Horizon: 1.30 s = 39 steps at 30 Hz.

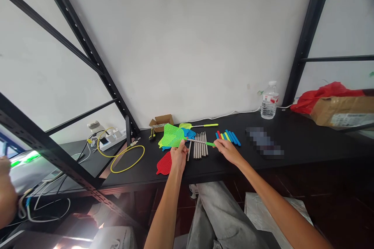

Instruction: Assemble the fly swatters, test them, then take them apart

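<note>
A green fly swatter (173, 135) with a metal rod and green handle is held level above the black table. My left hand (179, 153) pinches it where the mesh head meets the rod. On the handle end, my right hand (225, 149) is closed. Under and beside the head lie blue swatter heads (190, 134) and a red swatter head (164, 163). Several metal rods (200, 146) lie side by side below the held rod. Right of them is a row of coloured handles (232, 137). A yellow-green swatter (204, 125) lies behind.
A small cardboard box (161, 123) stands at the back. A water bottle (269, 101) is near the wall, and a larger carton (341, 111) sits at the right. A yellow cable (128, 159) and power strip (112, 140) are at the left. Another person's hand (5, 171) shows at the far left.
</note>
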Each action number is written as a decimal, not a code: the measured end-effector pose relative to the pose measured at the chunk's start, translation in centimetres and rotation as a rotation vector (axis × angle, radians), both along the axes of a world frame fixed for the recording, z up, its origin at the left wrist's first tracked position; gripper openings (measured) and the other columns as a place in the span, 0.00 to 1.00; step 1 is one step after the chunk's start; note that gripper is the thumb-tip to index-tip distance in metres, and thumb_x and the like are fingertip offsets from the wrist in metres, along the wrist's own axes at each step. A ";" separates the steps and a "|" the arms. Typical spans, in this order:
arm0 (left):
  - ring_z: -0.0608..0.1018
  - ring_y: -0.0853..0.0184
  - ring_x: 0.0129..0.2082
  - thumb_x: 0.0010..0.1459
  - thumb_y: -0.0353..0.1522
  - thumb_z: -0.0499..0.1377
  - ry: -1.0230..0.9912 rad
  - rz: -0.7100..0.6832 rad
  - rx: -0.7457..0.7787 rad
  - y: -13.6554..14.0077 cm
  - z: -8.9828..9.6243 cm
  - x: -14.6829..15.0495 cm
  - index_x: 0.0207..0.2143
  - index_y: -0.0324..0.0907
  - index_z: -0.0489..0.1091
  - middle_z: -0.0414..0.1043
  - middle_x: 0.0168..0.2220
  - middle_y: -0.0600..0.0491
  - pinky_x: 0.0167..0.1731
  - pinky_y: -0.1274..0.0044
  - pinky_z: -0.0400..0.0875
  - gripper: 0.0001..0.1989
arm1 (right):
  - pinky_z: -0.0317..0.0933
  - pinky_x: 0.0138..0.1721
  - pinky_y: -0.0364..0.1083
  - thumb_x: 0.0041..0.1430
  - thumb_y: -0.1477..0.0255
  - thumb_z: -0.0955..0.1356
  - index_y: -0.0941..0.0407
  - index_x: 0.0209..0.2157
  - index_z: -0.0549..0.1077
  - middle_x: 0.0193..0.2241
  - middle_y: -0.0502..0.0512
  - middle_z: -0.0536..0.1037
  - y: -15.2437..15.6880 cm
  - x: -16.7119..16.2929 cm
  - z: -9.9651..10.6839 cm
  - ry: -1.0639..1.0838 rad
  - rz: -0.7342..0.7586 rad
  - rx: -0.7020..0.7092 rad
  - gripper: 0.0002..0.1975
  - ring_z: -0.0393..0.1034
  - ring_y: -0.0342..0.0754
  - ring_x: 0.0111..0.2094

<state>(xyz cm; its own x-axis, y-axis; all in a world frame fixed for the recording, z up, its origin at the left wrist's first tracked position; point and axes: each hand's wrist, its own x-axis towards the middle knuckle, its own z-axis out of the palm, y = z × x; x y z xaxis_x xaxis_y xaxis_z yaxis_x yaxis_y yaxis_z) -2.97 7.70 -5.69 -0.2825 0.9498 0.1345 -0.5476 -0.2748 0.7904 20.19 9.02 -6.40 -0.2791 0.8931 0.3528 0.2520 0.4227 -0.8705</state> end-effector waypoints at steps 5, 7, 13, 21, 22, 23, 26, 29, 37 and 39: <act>0.66 0.74 0.17 0.46 0.36 0.70 0.185 0.147 -0.002 1.4 0.5 -1.4 0.21 0.37 0.72 0.65 0.17 0.56 0.20 0.80 0.62 0.14 | 0.51 0.28 0.44 0.63 0.55 0.61 0.52 0.38 0.70 0.23 0.47 0.67 0.2 -0.5 0.5 -0.089 -0.004 0.141 0.16 0.60 0.46 0.24; 0.69 0.71 0.19 0.47 0.35 0.70 0.311 0.161 0.010 2.4 1.0 -2.0 0.20 0.38 0.72 0.67 0.17 0.54 0.21 0.79 0.64 0.12 | 0.51 0.28 0.44 0.64 0.57 0.60 0.52 0.38 0.70 0.22 0.48 0.68 1.4 -0.3 0.9 -0.154 -0.074 0.188 0.15 0.60 0.46 0.23; 0.76 0.55 0.47 0.39 0.27 0.73 0.485 0.110 0.070 5.4 2.1 -2.8 0.27 0.46 0.75 0.78 0.37 0.49 0.45 0.73 0.70 0.12 | 0.55 0.33 0.44 0.62 0.62 0.61 0.53 0.39 0.73 0.33 0.54 0.77 8.6 1.0 2.7 -0.229 -0.348 0.207 0.13 0.69 0.50 0.32; 0.58 0.51 0.66 0.38 0.20 0.71 0.733 -0.038 -0.024 6.3 1.0 -3.4 0.25 0.47 0.75 0.76 0.45 0.49 0.64 0.61 0.47 0.15 | 0.52 0.28 0.44 0.64 0.67 0.60 0.54 0.38 0.74 0.35 0.57 0.77 14.0 -0.4 1.8 -0.501 -0.373 0.131 0.12 0.69 0.50 0.32; 0.58 0.51 0.66 0.38 0.19 0.70 0.717 -0.035 -0.031 6.1 1.0 -3.6 0.25 0.47 0.75 0.76 0.44 0.50 0.64 0.62 0.47 0.15 | 0.52 0.28 0.44 0.64 0.68 0.60 0.54 0.38 0.74 0.35 0.57 0.77 14.3 -0.6 1.6 -0.537 -0.371 0.131 0.12 0.69 0.50 0.33; 0.58 0.52 0.66 0.39 0.19 0.70 0.689 -0.023 -0.041 5.9 0.9 -3.8 0.25 0.47 0.74 0.76 0.44 0.50 0.63 0.62 0.48 0.15 | 0.52 0.29 0.44 0.65 0.68 0.60 0.54 0.39 0.74 0.36 0.58 0.76 14.5 -0.8 1.3 -0.570 -0.370 0.134 0.12 0.69 0.50 0.34; 0.61 0.52 0.64 0.41 0.20 0.69 0.628 0.027 -0.043 5.2 0.8 -4.4 0.25 0.48 0.74 0.76 0.42 0.50 0.63 0.63 0.51 0.14 | 0.54 0.31 0.44 0.65 0.68 0.61 0.54 0.39 0.76 0.37 0.60 0.76 15.0 -1.3 0.8 -0.628 -0.369 0.149 0.13 0.69 0.52 0.38; 0.64 0.50 0.62 0.37 0.24 0.73 0.674 0.065 0.027 4.6 0.6 -4.8 0.25 0.48 0.73 0.76 0.45 0.50 0.62 0.63 0.52 0.15 | 0.56 0.34 0.45 0.65 0.67 0.62 0.54 0.39 0.78 0.39 0.62 0.75 15.4 -1.7 0.4 -0.667 -0.400 0.172 0.13 0.68 0.54 0.40; 0.63 0.50 0.62 0.37 0.31 0.74 0.846 0.090 0.129 3.8 0.0 -4.1 0.26 0.48 0.72 0.75 0.47 0.49 0.64 0.62 0.45 0.15 | 0.58 0.38 0.47 0.64 0.67 0.65 0.53 0.37 0.79 0.38 0.61 0.74 15.0 -2.1 0.3 -0.808 -0.435 0.236 0.11 0.67 0.54 0.41; 0.64 0.49 0.61 0.39 0.34 0.73 0.904 0.120 0.175 3.8 -0.2 -4.0 0.27 0.49 0.72 0.75 0.47 0.49 0.64 0.61 0.42 0.13 | 0.58 0.38 0.48 0.64 0.67 0.64 0.53 0.38 0.78 0.38 0.60 0.75 14.6 -1.8 0.8 -0.808 -0.428 0.250 0.11 0.67 0.54 0.41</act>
